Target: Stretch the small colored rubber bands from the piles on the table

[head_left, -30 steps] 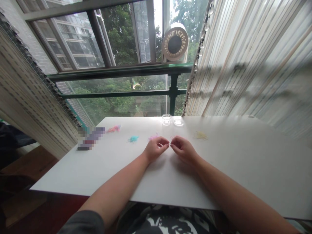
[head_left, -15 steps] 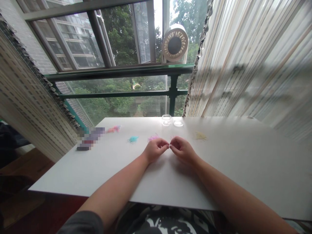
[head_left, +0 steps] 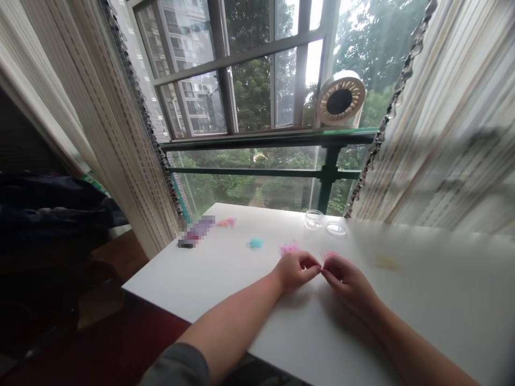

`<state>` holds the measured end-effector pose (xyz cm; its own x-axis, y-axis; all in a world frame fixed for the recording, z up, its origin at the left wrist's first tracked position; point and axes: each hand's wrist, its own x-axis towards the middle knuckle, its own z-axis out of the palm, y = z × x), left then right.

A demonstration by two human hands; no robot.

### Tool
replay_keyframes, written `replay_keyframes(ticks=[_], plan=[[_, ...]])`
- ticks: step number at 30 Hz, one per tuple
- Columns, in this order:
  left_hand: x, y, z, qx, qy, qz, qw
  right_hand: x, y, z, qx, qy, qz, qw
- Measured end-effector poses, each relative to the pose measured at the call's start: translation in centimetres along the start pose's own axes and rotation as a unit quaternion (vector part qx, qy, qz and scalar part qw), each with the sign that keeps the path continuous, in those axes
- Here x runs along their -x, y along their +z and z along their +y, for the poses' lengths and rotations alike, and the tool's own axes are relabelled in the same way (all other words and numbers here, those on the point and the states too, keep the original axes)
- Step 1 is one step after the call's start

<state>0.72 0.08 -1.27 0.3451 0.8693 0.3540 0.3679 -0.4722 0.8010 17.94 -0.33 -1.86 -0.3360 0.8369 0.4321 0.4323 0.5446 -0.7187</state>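
Note:
My left hand [head_left: 298, 271] and my right hand [head_left: 349, 280] meet over the white table [head_left: 209, 279], their fingertips pinched together. Whatever lies between the fingertips is too small to make out. Just behind my left hand is a pink-purple pile [head_left: 290, 247] of thin, tangled strands or loops. A pink pile [head_left: 330, 255] shows partly behind my right hand. A turquoise pile [head_left: 255, 243] lies to the left, and a blurred yellow pile [head_left: 387, 261] is to the right.
A clear round jar [head_left: 313, 220] stands at the table's far edge beside a clear round lid [head_left: 336, 229]. At the far left are an orange-pink bundle [head_left: 227, 222] and a pixelated dark object [head_left: 196, 232]. A round fan [head_left: 341, 100] sits at the window, between curtains.
The view has turned left and tilted, so the table and everything on it appear further right and lower. Both hands stay together in the same pinch.

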Motion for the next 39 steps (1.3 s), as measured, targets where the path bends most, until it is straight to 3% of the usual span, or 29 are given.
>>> replay_keyframes(ticks=[11,19,39], plan=[[-0.1,-0.1,-0.3,-0.014,0.002,-0.004,1.0,0.0,0.1,-0.1,-0.064,0.014,-0.002,0.998],[-0.1,-0.3,-0.3,-0.008,0.012,-0.008,1.0,-0.1,0.0,-0.5,-0.052,0.019,0.009,0.998],[-0.1,-0.4,0.3,-0.006,0.016,-0.011,1.0,0.1,-0.1,-0.9,-0.093,0.002,-0.035,0.995]])
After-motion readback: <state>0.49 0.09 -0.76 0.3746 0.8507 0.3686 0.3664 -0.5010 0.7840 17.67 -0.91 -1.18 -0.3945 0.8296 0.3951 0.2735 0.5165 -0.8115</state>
